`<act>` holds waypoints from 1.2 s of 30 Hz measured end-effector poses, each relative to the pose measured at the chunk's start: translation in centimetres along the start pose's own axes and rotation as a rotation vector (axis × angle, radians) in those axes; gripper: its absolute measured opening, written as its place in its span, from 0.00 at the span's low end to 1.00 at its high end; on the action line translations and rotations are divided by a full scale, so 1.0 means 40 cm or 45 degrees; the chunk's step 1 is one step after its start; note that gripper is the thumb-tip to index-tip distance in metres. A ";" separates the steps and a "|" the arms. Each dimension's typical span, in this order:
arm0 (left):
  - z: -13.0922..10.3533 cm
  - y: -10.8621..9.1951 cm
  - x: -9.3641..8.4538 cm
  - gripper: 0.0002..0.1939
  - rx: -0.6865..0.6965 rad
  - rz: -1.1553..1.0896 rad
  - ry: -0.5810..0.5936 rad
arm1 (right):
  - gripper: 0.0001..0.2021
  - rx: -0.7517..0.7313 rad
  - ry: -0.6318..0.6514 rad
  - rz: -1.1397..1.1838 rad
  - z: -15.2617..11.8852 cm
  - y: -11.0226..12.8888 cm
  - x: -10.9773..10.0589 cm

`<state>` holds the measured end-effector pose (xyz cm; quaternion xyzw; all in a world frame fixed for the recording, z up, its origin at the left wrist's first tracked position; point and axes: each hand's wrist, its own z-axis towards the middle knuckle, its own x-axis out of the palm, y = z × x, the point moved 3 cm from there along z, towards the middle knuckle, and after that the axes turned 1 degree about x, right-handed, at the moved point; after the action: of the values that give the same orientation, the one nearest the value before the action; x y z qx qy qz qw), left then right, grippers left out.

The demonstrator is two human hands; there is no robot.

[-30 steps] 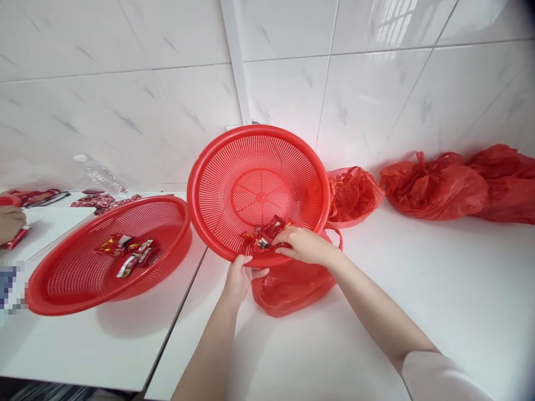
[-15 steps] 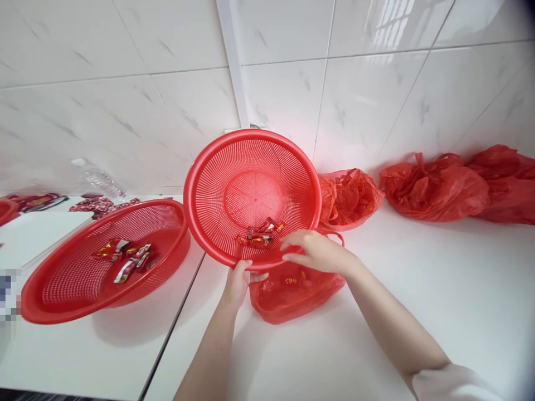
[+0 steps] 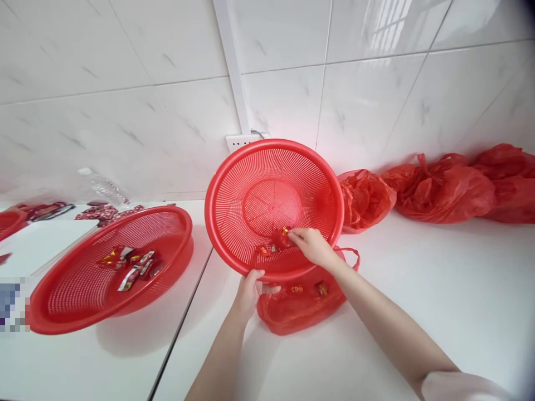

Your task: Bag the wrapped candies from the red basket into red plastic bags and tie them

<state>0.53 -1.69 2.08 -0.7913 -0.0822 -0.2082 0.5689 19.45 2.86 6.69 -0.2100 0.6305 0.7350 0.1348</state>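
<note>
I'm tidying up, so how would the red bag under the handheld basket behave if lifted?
The bag looks floppy, being thin, wrinkled film. It would probably sag around the packet visible inside. It may be light, as few contents show.

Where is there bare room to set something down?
The widest bare patch is the white tabletop right of the right forearm, in front of the red bags along the wall. Another lies nearer the viewer than the left basket, left of the seam. It's crowded around the left hand, held basket and nearer bag.
</note>
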 end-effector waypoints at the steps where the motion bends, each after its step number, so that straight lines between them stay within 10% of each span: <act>1: 0.000 -0.005 -0.003 0.22 0.006 0.009 -0.003 | 0.12 0.082 -0.020 0.289 0.004 -0.002 -0.012; 5: 0.003 -0.016 -0.016 0.18 0.005 0.014 -0.028 | 0.14 0.352 -0.011 1.240 0.005 0.008 -0.040; 9: 0.006 -0.022 -0.019 0.16 0.005 0.010 -0.039 | 0.22 0.309 0.094 1.520 -0.009 0.036 -0.055; 20: 0.006 -0.034 -0.014 0.18 0.050 -0.005 -0.080 | 0.17 0.003 -0.135 0.959 -0.020 0.030 -0.075; 36: 0.010 -0.050 -0.029 0.10 0.125 -0.022 -0.181 | 0.20 -0.176 0.275 -0.008 -0.078 0.084 -0.098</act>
<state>-1.15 -0.54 3.21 -0.7745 -0.1394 -0.1523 0.5980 21.74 -0.51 11.12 -0.2989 0.5885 0.7493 0.0537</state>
